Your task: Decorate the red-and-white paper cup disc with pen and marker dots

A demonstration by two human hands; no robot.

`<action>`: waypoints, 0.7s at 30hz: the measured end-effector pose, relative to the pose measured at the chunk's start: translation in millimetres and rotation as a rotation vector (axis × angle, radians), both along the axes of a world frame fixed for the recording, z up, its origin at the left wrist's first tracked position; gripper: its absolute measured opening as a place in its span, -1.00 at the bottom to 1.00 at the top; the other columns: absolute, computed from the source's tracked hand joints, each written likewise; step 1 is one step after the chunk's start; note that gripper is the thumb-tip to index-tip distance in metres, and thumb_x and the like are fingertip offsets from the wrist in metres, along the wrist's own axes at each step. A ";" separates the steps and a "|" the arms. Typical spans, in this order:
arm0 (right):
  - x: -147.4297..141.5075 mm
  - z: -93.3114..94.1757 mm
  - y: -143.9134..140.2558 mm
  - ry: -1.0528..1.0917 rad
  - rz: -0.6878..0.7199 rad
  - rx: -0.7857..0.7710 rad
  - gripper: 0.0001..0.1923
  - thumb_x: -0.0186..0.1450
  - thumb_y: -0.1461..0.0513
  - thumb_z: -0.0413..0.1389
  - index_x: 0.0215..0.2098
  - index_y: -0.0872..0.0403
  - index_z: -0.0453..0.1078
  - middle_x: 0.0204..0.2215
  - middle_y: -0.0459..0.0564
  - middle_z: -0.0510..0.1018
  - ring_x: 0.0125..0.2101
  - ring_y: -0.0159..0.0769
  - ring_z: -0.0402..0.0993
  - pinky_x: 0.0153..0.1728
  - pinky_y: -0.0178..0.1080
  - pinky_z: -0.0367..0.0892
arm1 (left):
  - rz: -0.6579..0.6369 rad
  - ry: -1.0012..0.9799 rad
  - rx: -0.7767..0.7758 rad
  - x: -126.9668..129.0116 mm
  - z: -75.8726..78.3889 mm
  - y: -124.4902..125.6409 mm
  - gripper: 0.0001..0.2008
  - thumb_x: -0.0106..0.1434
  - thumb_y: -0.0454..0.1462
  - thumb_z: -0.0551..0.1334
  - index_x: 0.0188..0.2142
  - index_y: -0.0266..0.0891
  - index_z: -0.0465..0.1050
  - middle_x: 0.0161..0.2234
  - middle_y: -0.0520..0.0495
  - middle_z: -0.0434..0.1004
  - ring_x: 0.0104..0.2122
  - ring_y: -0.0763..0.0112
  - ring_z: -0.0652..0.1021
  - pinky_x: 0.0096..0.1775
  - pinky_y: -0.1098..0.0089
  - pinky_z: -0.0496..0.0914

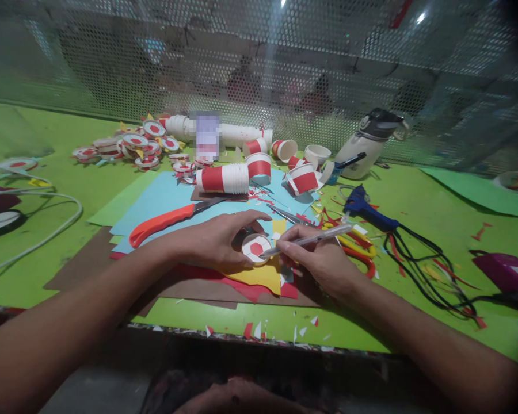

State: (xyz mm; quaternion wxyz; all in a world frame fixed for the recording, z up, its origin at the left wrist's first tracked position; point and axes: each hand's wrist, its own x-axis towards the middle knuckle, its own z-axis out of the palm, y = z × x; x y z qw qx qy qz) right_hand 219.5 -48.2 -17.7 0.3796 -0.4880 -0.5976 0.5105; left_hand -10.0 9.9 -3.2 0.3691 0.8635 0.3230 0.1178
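My left hand (218, 238) presses a small round white piece with a red hexagon (255, 248) onto a yellow paper sheet (261, 275), fingers curled around its rim. My right hand (317, 257) grips a clear pen (311, 239) whose tip touches the yellow paper at the round piece's right edge. Red and brown sheets (242, 287) lie under the yellow one.
Orange-handled scissors (164, 222) lie on light blue paper (155, 207) to the left. Red-and-white paper cups (224, 178) and finished round pieces (133, 144) are behind. A blue glue gun (365, 210) with black cord, yellow-red scissors (360, 250), a white bottle (366, 146) and a mesh wall (259, 57) stand right and back.
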 end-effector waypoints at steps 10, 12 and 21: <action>-0.8 1.2 0.5 -0.020 0.000 0.014 -0.81 0.28 0.13 0.25 -0.42 0.04 0.42 -0.57 -0.11 0.54 -0.56 -0.39 0.38 -0.50 -0.26 0.25 | -0.005 0.010 0.054 -1.0 -1.2 0.8 -0.25 0.15 -0.17 0.37 0.30 -0.15 0.18 0.14 -0.20 0.52 0.00 0.17 0.57 -0.04 0.25 0.48; -0.7 0.8 0.8 -0.005 0.003 0.013 -0.80 0.28 0.12 0.26 -0.42 0.04 0.42 -0.58 -0.12 0.54 -0.56 -0.39 0.39 -0.50 -0.26 0.26 | -0.008 0.010 0.055 -1.3 -1.9 1.1 -0.25 0.16 -0.15 0.37 0.30 -0.16 0.18 0.13 -0.21 0.53 -0.01 0.16 0.58 -0.05 0.25 0.48; -0.2 2.5 -0.3 -0.030 -0.023 -0.012 -0.78 0.28 0.09 0.27 -0.40 0.03 0.43 -0.58 -0.14 0.52 -0.58 -0.40 0.33 -0.52 -0.27 0.21 | -0.006 0.006 0.042 -0.9 -1.7 0.2 -0.23 0.17 -0.14 0.37 0.32 -0.17 0.17 0.15 -0.21 0.52 0.02 0.16 0.57 -0.01 0.26 0.46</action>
